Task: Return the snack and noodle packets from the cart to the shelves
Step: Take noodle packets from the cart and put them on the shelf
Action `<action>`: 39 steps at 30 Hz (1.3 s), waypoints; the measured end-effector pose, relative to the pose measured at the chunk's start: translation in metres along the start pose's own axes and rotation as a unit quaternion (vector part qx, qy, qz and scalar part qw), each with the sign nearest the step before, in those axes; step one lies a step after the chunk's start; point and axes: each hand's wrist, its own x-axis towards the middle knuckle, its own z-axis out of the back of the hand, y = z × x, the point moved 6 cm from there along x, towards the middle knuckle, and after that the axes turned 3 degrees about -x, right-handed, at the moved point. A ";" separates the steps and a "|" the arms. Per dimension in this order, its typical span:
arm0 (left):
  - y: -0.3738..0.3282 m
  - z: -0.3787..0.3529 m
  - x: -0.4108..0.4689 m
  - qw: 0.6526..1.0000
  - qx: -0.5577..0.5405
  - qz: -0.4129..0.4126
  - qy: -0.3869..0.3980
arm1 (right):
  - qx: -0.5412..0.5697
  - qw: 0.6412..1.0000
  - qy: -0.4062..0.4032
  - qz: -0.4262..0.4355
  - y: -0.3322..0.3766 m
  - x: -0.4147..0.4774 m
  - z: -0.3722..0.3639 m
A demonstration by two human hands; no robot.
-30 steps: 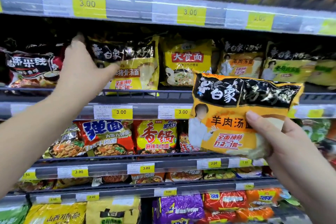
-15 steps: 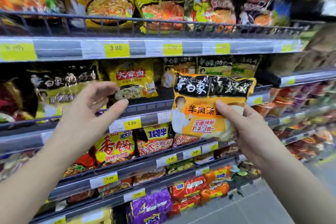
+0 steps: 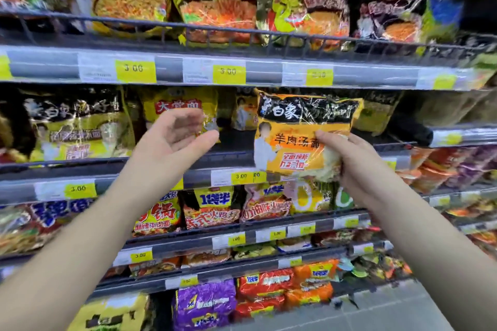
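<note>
1. You were at the placing step. One orange-and-black noodle packet (image 3: 295, 137) was up in front of the middle shelf (image 3: 150, 166), right of centre in the frame, and not yet set down on it.
2. Your right hand (image 3: 347, 158) gripped the packet by its lower right corner, thumb across the front and fingers curled behind. The packet stood upright with its label toward you.
3. Your left hand (image 3: 172, 140) was empty, left of centre, loosely spread and slightly cupped with the palm turned toward the packet. It was in front of a yellow packet (image 3: 177, 107), and I could not tell whether it touched it.
4. Just past the held packet's left edge, a look-alike packet (image 3: 243, 113) showed partly, above a dark gap (image 3: 234, 142). That gap was probably the slot.
5. The next move would call for lifting the packet's bottom edge over the shelf's front lip and pushing it back into that gap. Your free hand could steady its neighbours.
6. The cart was out of view, so what remained could not be told.
</note>
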 end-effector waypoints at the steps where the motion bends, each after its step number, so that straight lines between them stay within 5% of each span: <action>1: 0.002 -0.008 0.007 1.000 0.002 -0.001 -0.009 | -0.012 1.000 0.015 0.004 -0.002 0.010 0.003; 11: 0.034 -0.079 0.082 0.992 0.118 0.044 -0.016 | -0.016 0.993 0.116 0.017 -0.014 0.102 -0.009; 16: 0.064 -0.084 0.112 0.991 0.113 0.057 -0.039 | -0.008 0.995 0.093 0.028 -0.023 0.136 -0.018; 22: 0.085 -0.076 0.143 0.982 0.161 0.067 -0.072 | -0.263 0.961 0.073 0.055 -0.019 0.162 -0.023; 27: 0.080 -0.080 0.156 0.963 0.243 0.082 -0.079 | -0.362 0.929 0.035 0.074 -0.001 0.179 -0.026; 34: 0.097 -0.082 0.171 0.965 0.225 0.089 -0.102 | -0.239 0.969 0.002 0.065 -0.017 0.188 -0.020; 39: 0.095 -0.085 0.170 0.954 0.265 0.106 -0.089 | -0.271 0.957 -0.029 0.103 -0.020 0.197 -0.013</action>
